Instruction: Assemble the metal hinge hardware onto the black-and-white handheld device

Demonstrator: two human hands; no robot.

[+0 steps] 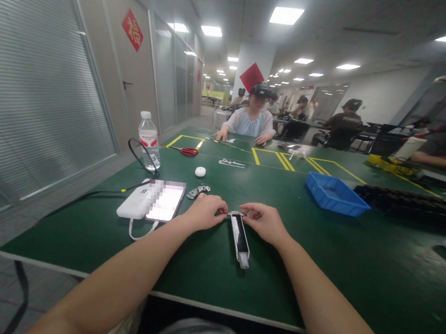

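A long white-framed device with a dark face (240,238) lies on the green table in front of me, its pale end toward me. Across its far end is a thin metallic piece (235,214). My left hand (207,211) pinches the left end of that piece between thumb and fingers. At its right end, my right hand (267,222) pinches it too. Small grey metal parts (198,191) lie just beyond my left hand.
Left of my hands are a phone (169,202), a white power bank (135,200), a cable and a water bottle (148,140). Farther off are red scissors (188,151), a white case (200,171) and a blue tray (335,200). A person (252,119) sits opposite.
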